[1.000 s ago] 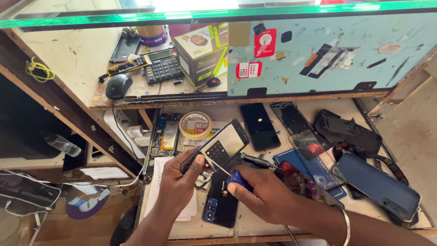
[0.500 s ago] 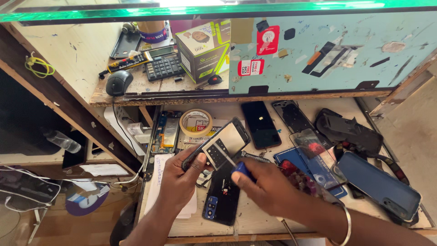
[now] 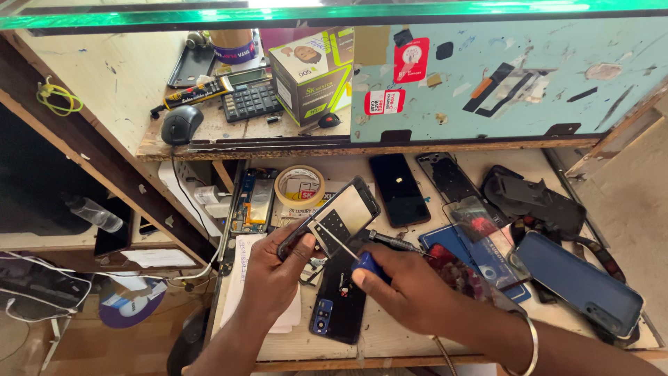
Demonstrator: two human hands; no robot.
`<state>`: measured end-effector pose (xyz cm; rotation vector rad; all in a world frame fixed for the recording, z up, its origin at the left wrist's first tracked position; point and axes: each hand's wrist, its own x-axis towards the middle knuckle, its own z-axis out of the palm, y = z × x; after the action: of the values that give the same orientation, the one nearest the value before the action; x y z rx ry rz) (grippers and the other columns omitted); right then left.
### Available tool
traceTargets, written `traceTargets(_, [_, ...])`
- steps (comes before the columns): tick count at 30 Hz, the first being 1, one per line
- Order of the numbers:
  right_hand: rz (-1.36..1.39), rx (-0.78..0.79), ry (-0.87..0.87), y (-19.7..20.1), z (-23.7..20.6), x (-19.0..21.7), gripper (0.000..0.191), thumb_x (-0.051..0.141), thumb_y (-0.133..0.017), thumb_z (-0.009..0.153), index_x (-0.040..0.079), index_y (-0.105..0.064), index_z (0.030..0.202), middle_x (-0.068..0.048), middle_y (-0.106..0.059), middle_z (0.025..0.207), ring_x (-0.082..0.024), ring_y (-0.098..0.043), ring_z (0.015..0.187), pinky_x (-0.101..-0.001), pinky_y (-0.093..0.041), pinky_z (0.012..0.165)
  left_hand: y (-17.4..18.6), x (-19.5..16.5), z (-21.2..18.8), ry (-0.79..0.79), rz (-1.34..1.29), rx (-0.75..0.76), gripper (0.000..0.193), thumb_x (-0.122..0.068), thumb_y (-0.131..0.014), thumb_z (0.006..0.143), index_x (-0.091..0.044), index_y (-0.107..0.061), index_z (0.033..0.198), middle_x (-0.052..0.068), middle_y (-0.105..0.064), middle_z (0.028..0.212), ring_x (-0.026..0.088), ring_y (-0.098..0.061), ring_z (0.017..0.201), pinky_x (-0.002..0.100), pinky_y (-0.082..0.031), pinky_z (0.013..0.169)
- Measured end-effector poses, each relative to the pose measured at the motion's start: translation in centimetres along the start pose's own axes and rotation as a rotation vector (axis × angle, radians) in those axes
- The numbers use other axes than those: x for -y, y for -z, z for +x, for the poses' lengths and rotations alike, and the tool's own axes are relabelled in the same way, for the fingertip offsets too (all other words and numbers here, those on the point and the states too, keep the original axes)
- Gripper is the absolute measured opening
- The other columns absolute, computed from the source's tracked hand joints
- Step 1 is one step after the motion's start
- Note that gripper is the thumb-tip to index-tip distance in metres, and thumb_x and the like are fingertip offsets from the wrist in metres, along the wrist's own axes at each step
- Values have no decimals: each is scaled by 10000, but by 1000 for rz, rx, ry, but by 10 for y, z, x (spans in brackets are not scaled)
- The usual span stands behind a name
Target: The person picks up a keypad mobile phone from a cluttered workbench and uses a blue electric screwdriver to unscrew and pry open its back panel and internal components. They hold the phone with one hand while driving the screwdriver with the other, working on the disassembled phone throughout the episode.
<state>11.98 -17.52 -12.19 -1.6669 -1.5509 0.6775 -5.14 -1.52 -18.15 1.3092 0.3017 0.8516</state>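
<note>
My left hand (image 3: 275, 268) grips a phone screen panel (image 3: 334, 219) by its lower edge and holds it tilted above the lower shelf. My right hand (image 3: 410, 289) is closed on a blue-handled screwdriver (image 3: 363, 261); its thin metal shaft points up-left and its tip touches the panel's inner face. Under both hands lies a dark blue phone (image 3: 339, 303), back side up with the camera end toward me. A second, dark-handled screwdriver (image 3: 395, 241) lies just behind my right hand.
On the lower shelf: a tape roll (image 3: 299, 184), a black phone (image 3: 398, 188), a phone frame (image 3: 449, 177), a dark pouch (image 3: 532, 195), a blue phone (image 3: 577, 282), glass sheets. The upper shelf (image 3: 209, 143) holds a mouse (image 3: 179, 124), calculator (image 3: 250, 101) and green box (image 3: 309, 73).
My right hand has shifted slightly left and down with the blue screwdriver, bringing its tip onto the panel. The left hand keeps the panel in nearly the same spot.
</note>
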Motion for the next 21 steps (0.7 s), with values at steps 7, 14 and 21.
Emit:
traceTargets(7, [35,5,-147,8,5,-3,392,396,-565,969,44,-646,1122,-56,-607,607,-122,-593,519,-326,-491,492,1,0,1,-11,-23,-24,346,-80,-605,1001,81,-642,1306,109,-758,1068,137,-709,941,297,-597,848])
traceTargets(14, [60,-11,-184,14,7,-8,393,407,-560,987,32,-652,1058,-40,-614,595,-111,-624,544,-304,-500,509,1,1,0,-3,1,-52,329,-70,-624,989,79,-662,1280,108,-759,1028,132,-708,894,282,-589,817])
traceTargets(21, [107,-46,-194,22,8,-14,377,392,-560,980,60,-659,1128,-23,-621,623,-90,-636,584,-297,-517,534,2,3,-1,-17,72,-54,344,-82,-628,984,50,-667,1300,93,-763,1028,117,-699,890,269,-588,817])
